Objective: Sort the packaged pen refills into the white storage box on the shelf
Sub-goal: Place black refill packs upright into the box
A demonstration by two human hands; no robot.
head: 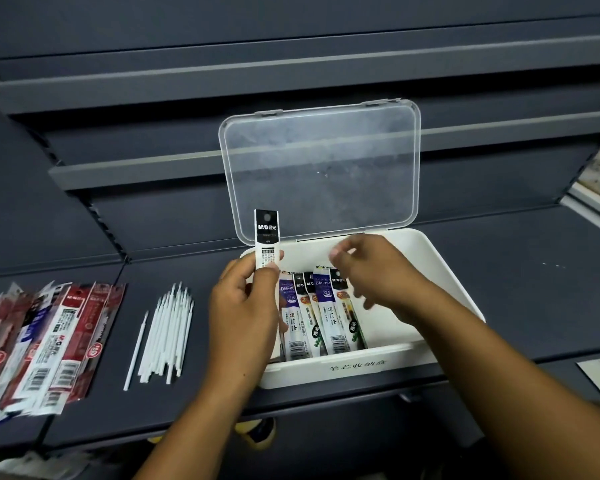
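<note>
Partway thru, by my read; several packs in the box (323, 313) already lie side by side in the left half of the white storage box (361, 368), centre of frame on the shelf (534, 271); box's right half shows bare white floor, so there's room left.

One refill pack (266, 233) is in transit; the left hand (243, 313) pinches its lower part btwn thumb and fingers (238, 271), pack upright, just above the box's upper-left corner. Right hand (371, 271) hovers over the box interior, fingers loosely bent, nothing visible in them; tips blurred, so can't tell if they touch the packs below.

Left to do: a fanned pile of packs (49, 341) at lower left of frame, well apart from the box; looks like more than what's boxed, so prob. under half done. Loose refills (167, 334) sit btwn pile and box; unpackaged, maybe not part of the job.

Materials: packs are long, narrow, flat sleeves of glossy film, printed, barcodes at the near end; held one has a black header w/ a hang hole. Box is shallow opaque white plastic, rounded corners, characters printed on the front wall. Lid (319, 168) is clear, slightly cloudy plastic, hinged at the back, standing open. Loose refills are thin white tubes. Shelf is dark grey, matte, flat.
</note>
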